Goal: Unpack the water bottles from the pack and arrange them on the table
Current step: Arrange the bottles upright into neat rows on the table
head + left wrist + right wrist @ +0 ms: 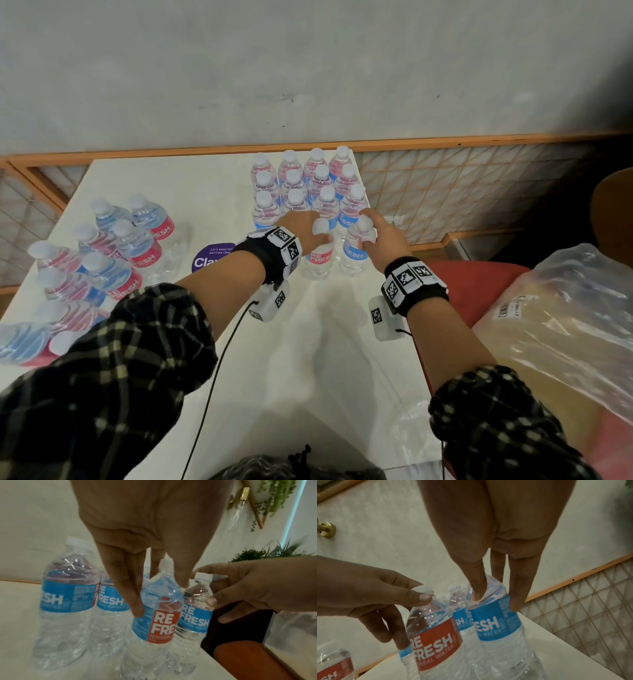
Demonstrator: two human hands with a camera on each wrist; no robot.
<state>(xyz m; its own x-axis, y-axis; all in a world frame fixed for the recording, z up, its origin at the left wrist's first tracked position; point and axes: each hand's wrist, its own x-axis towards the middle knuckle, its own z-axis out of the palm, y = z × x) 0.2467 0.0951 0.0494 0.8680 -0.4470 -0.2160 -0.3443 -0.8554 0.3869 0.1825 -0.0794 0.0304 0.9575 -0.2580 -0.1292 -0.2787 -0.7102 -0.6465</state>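
Observation:
Two clear water bottles with white caps stand on the white table (308, 342) in front of a block of several upright bottles (305, 185). My left hand (308, 229) grips the neck of the bottle showing a red label (320, 257) (154, 622) (435, 642). My right hand (376, 236) grips the top of the bottle with a blue label (354, 253) (496, 622) (195, 615), fingers down around its shoulder. Both bottles stand side by side near the table's right edge. The pack (85, 267), with several bottles lying in torn clear wrap, sits at the left.
A purple round sticker (210, 257) lies on the table between the pack and my left wrist. A red seat (479, 287) and a clear plastic bag (565, 325) are to the right of the table. A lattice screen with an orange frame (445, 192) stands behind.

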